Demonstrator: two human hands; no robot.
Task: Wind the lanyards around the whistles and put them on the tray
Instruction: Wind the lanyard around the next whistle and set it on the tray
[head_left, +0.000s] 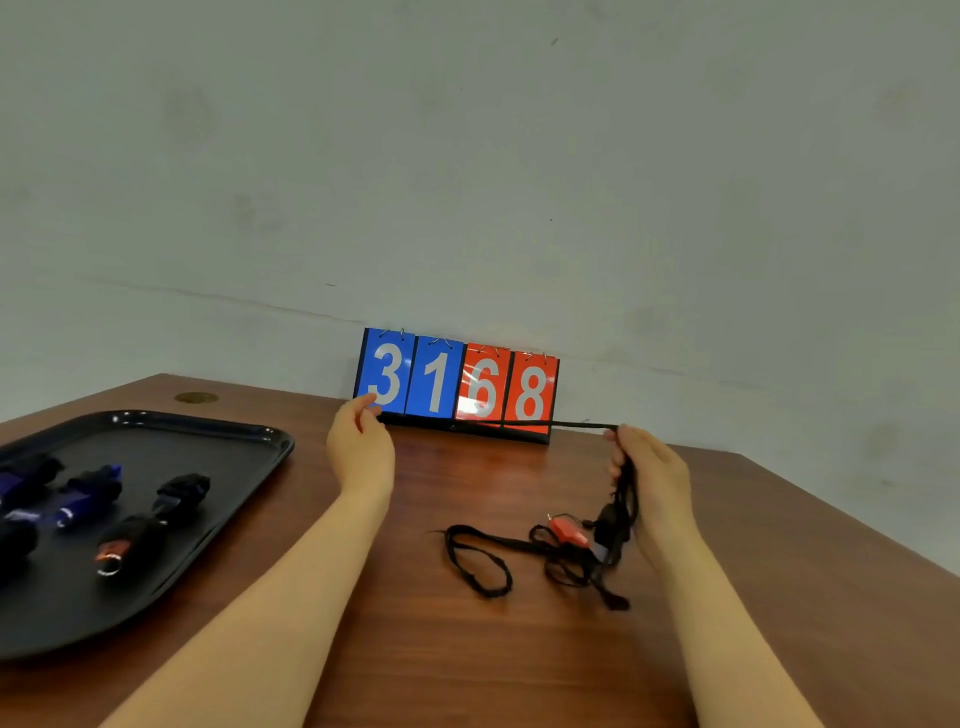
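A black lanyard (498, 425) is stretched taut between my two hands above the table. My left hand (359, 441) pinches one end in front of the scoreboard. My right hand (649, 475) grips the other part, and strands hang from it down to a dark whistle (607, 526). A red whistle (569, 531) lies on the table beside it, among loose black lanyard loops (478, 564). The black tray (244, 441) at the left holds several whistles wound in their lanyards, blue ones (83, 501) and black ones (182, 491).
A flip scoreboard (457, 384) reading 31 and 68 stands against the wall at the back of the brown wooden table (467, 665). A round brass cap (196, 398) is set in the table's far left corner. The table's right edge slants past my right arm.
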